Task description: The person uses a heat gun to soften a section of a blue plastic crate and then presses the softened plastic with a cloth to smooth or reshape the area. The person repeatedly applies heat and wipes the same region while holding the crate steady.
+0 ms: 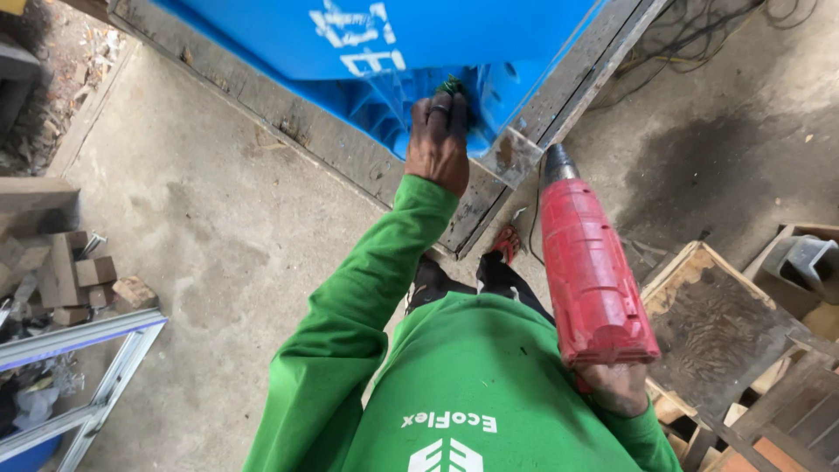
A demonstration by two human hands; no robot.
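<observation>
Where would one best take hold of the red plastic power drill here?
Judging by its pose, at the rear grip end of the red plastic power drill, from below, where the right hand holds it; the long body and metal nose point away toward the timber frame.

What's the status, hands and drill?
Left hand pressed against the blue panel, fingers on a small dark-green thing. Right hand grips the red drill, nose near the wooden frame. Nothing between.

Soft, even daylight fills the scene, brightest on the blue panel [262,35] at top; shadows on the concrete floor [218,262] are faint, a wide lens bends lines near the edges, and focus is sharp throughout
</observation>
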